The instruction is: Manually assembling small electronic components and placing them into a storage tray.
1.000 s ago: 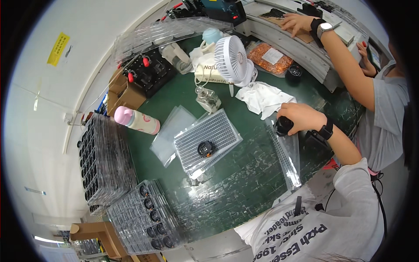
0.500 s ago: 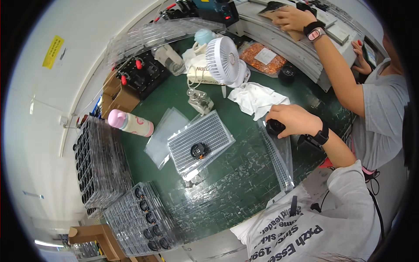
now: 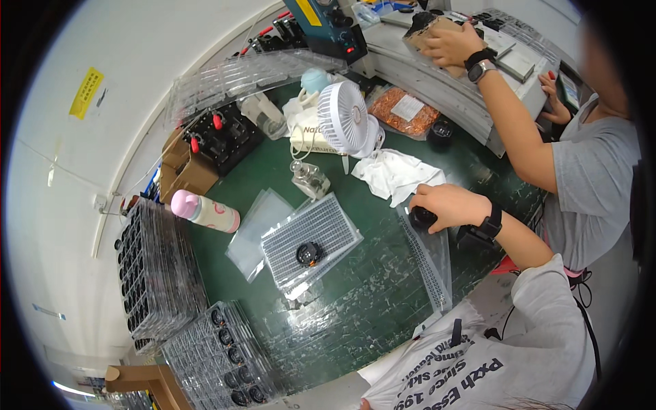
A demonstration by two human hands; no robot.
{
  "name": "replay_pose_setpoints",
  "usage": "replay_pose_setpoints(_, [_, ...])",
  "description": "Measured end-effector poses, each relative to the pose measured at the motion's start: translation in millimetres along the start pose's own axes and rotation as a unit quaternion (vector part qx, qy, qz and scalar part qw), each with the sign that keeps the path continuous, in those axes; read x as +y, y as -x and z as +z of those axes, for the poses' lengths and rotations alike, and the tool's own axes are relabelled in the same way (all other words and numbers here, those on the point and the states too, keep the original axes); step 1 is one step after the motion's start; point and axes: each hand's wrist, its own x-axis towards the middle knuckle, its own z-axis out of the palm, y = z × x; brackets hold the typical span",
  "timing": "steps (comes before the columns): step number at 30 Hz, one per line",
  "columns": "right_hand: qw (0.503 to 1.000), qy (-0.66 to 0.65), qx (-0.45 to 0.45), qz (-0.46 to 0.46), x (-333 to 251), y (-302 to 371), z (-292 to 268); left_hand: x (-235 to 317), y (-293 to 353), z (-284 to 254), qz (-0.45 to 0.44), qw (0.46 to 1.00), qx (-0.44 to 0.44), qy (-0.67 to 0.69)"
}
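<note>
My right hand [image 3: 451, 206], with a black band at its wrist, is closed round a black round part [image 3: 423, 218]. The part is at the upper end of a narrow, dotted sheet in clear plastic [image 3: 425, 263] on the green table. My fingers cover much of it, so I cannot tell whether it touches the sheet. At the lower edge only a sliver of skin shows, perhaps my left hand [image 3: 365, 404]; its fingers are hidden. Left of my right hand, a similar black round part [image 3: 309, 254] sits on a sheet of small dark labels [image 3: 335, 222].
A white fan [image 3: 344, 117], white cloth [image 3: 396, 174], glass bottle [image 3: 311, 179] and pink-capped bottle [image 3: 205, 210] stand or lie on the table [image 3: 342, 307]. Stacked clear trays [image 3: 219, 355] hold black parts at the left. At the upper right, a co-worker's hand [image 3: 452, 46] holds a brown piece.
The view has shifted slightly, so most of the table sits lower in the picture. My right hand keeps hold of the black round part. A sliver of skin has appeared at the lower edge.
</note>
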Motion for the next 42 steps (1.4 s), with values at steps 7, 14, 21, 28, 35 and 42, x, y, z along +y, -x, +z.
replay_pose_setpoints(7, [1.0, 0.023, -0.005, 0.014, 1, 9, -8, -43, -98, -84, 0.23, 0.954, -0.191, -0.039])
replay_pose_setpoints(14, [0.997, 0.07, 0.01, -0.016, 7, 14, 8, 29, -165, -36, 0.2, 0.931, -0.264, -0.154])
replay_pose_setpoints(21, [0.997, 0.071, 0.009, -0.008, 2, 14, 7, 72, -179, -3, 0.18, 0.904, -0.288, -0.258])
replay_pose_setpoints(28, [0.997, 0.08, 0.014, -0.009, 3, 17, 2, 65, -163, -20, 0.167, 0.894, -0.262, -0.323])
replay_pose_setpoints(35, [0.997, 0.079, 0.009, -0.009, 2, 16, 1, -26, -124, -52, 0.15, 0.91, -0.211, -0.325])
replay_pose_setpoints(42, [0.996, 0.089, 0.0, -0.017, -1, 19, 0, -50, -129, -26, 0.16, 0.902, -0.193, -0.35])
